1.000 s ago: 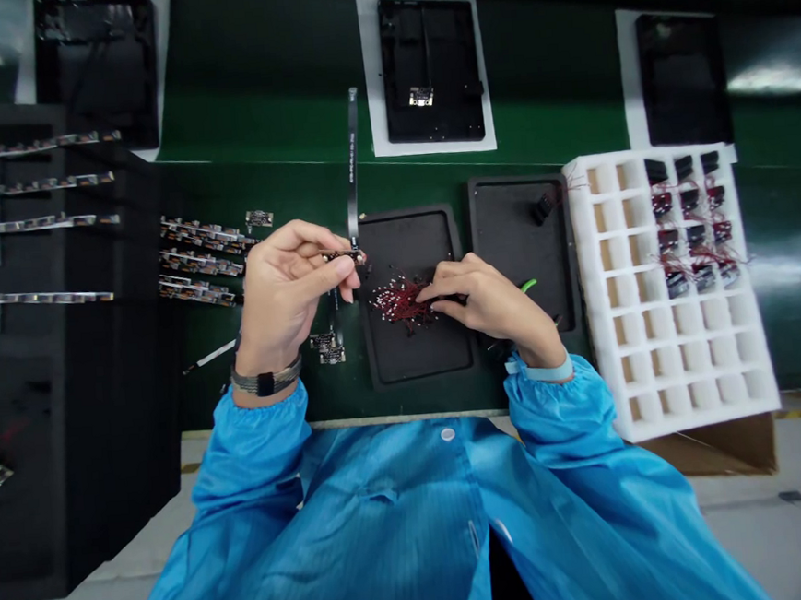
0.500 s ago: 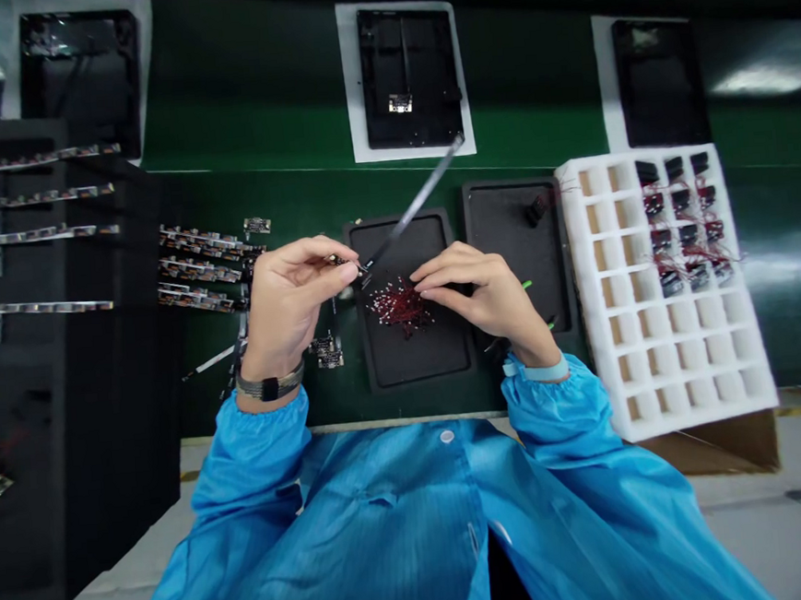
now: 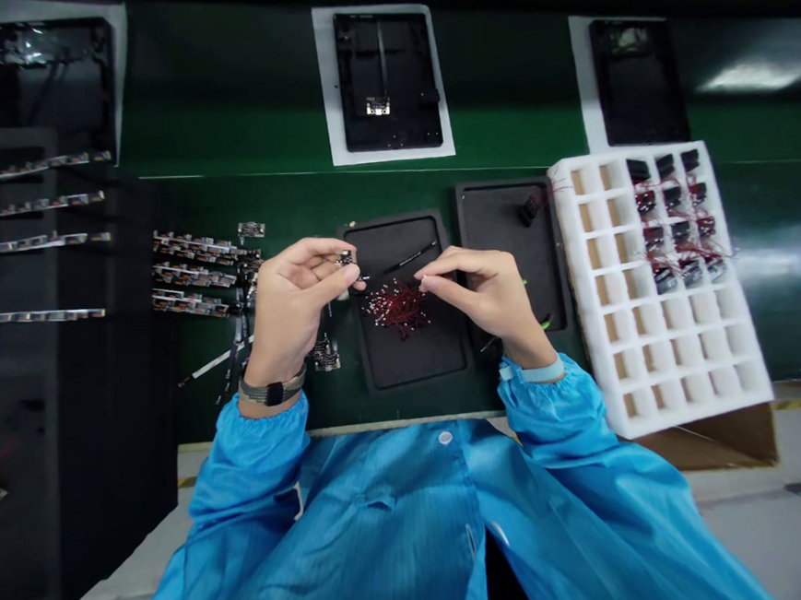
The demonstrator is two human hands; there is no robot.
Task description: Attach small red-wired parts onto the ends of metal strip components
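Note:
My left hand (image 3: 293,301) pinches a small circuit board (image 3: 345,259) with a thin dark ribbon cable (image 3: 404,262) running right from it. My right hand (image 3: 487,298) hovers over a black tray (image 3: 411,355), thumb and fingertips pinched together near the cable's far end; what they hold is too small to make out. A heap of small red wires (image 3: 397,305) lies on that tray between both hands. Both arms wear blue sleeves, and a dark band circles the left wrist.
A second black tray (image 3: 506,236) holds a small black part. A white foam grid (image 3: 663,289) at right holds black parts with red wires. Strips of small boards (image 3: 197,270) lie at left beside a black rack (image 3: 30,274). Three black panels (image 3: 387,79) rest farther back.
The ribbon cable swung from pointing up, through a diagonal, down to nearly level toward the right. My right hand rose off the red wires and pinched near the cable's end.

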